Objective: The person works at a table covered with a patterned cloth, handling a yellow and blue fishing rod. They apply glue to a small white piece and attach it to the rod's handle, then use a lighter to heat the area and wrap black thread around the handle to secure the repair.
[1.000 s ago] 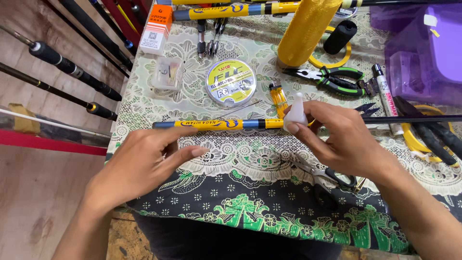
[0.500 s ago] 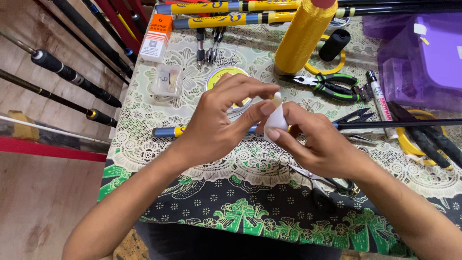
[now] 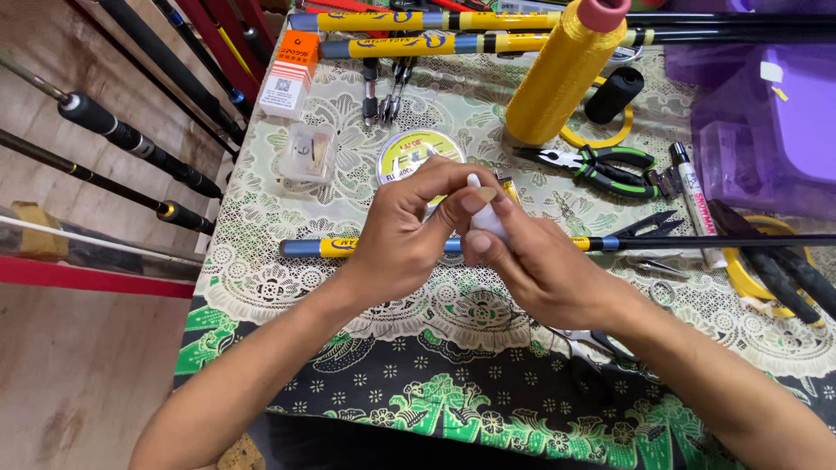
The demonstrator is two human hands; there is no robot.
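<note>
Both hands meet in the middle of the frame over a small white bottle (image 3: 484, 218), which looks like smooth plastic. The right hand (image 3: 535, 265) wraps its fingers around the body of the bottle and pinches it from the right side, and the left hand (image 3: 409, 235) closes thumb and fingertips on the narrow white tip at the top, so both grips are pressed together on the same thing. The long axis of the bottle stands almost upright, with the tip toward the upper edge of the frame, and the left hand is the nearer one to this tip. Whether the tip is a cap or a nozzle, I cannot tell. Just under the hands a fishing rod section (image 3: 348, 247) lies across the table from left to right, blue and yellow at the left and thin and black at the right; the hands seem to be above it, not touching. Above the hands lies a flat round spool of line (image 3: 414, 152) with a yellow label. In the upper right stands a tall cone of glossy yellow thread (image 3: 557, 83), and beside it green-handled pliers (image 3: 610, 165). A small clear plastic box (image 3: 309, 150) is in the upper left. All rests on a lace tablecloth (image 3: 261, 261) with a floral pattern.
</note>
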